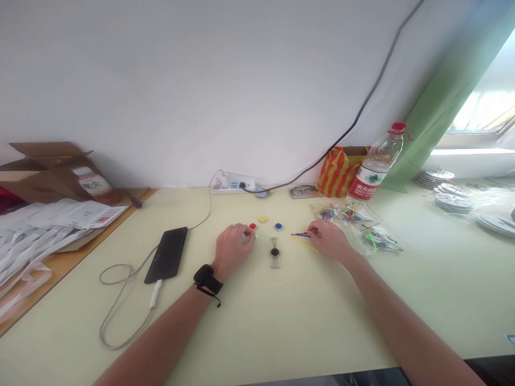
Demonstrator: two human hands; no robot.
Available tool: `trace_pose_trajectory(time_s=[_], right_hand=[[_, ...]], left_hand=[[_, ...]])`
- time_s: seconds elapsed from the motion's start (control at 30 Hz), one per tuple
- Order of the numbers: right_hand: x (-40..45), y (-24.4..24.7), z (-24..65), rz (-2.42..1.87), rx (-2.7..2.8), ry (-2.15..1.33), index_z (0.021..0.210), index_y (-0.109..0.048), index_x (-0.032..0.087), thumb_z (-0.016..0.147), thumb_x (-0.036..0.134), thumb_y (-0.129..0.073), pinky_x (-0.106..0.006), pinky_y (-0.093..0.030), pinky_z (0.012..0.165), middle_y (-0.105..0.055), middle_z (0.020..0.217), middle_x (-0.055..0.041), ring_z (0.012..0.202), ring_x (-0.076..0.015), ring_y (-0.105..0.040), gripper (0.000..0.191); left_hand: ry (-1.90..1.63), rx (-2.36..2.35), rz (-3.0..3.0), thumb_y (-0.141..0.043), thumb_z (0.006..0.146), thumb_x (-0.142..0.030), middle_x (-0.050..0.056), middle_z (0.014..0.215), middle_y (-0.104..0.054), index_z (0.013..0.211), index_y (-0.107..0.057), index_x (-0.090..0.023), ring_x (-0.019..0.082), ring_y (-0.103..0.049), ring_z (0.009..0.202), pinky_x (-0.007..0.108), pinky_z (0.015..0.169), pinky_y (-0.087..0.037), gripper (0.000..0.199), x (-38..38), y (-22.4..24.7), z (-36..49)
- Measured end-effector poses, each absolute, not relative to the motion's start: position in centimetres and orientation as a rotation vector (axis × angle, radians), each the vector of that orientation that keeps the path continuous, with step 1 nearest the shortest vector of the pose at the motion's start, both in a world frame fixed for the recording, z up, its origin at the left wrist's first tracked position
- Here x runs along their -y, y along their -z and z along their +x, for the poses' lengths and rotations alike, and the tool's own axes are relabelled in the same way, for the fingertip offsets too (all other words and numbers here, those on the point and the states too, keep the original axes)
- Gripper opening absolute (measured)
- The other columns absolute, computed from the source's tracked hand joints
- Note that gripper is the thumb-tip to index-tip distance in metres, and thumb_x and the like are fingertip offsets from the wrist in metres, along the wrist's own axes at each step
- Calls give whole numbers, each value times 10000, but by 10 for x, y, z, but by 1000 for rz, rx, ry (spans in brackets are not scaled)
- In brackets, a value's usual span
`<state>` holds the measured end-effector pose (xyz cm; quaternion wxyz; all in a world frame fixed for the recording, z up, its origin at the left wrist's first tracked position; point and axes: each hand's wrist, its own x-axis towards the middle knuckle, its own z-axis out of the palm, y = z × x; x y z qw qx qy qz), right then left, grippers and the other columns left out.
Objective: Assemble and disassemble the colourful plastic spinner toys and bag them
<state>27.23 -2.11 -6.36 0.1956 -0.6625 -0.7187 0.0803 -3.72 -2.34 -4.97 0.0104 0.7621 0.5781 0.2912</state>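
Note:
My left hand (235,247), wearing a black watch (205,276), has its fingertips pinched together beside a small red round piece (252,226). A bit of green shows at those fingertips; what they hold is mostly hidden. My right hand (328,238) pinches at thin red and blue strips (300,234), and a yellow strip (309,245) lies just below them. Between the hands sits a black round piece (274,252) on a clear band. Small yellow (263,219) and blue (278,226) round pieces rest behind it.
Clear bags (372,236) of coloured strips lie right of my right hand. Behind them stand a water bottle (372,169) and a striped bag (336,171). Left are a phone (166,254) on a cable, cardboard box (44,166) and white packets (68,217). A power strip (231,183) lies along the wall.

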Motion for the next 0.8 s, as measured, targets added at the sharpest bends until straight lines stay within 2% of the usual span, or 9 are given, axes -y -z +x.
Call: trace_pose_trajectory(time_s=[0.17,0.43,0.63,0.8], right_hand=[[19,65,275,-1804,1933,-201,823,-701,215,907,204,-579,-301,-406,663,-735,915,-54,821,-196,-648,150],[16,73,277,-1646,2007,-205,876,-757,235,891,216,-606,-335,-472,764,-725,935,-70,952,-236,-648,153],[17,72,276,-1651,1988,-150,814,-680,220,876,189,-574,-343,-447,772,-717,927,-60,941,-242,-628,127],[17,68,277,-1656,1825,-100,840,-581,222,899,216,-518,-333,-414,698,-706,855,-54,790,-219,-622,87]], left_hand=[[-996,-1783,2408,-588,917,-308,15,765,-739,734,-661,-248,224,-644,746,340,609,-393,206,23,51,-36],[-1159,-1772,2425,-622,917,-280,25,797,-748,761,-660,-253,257,-638,827,371,687,-443,163,19,52,-40],[-1247,-1782,2353,-617,946,-293,51,947,-765,894,-710,-246,294,-609,991,428,860,-471,116,20,47,-37],[-1012,-1731,2393,-523,1009,-343,72,1168,-750,1078,-749,-274,344,-527,1218,500,993,-414,246,21,50,-37]])
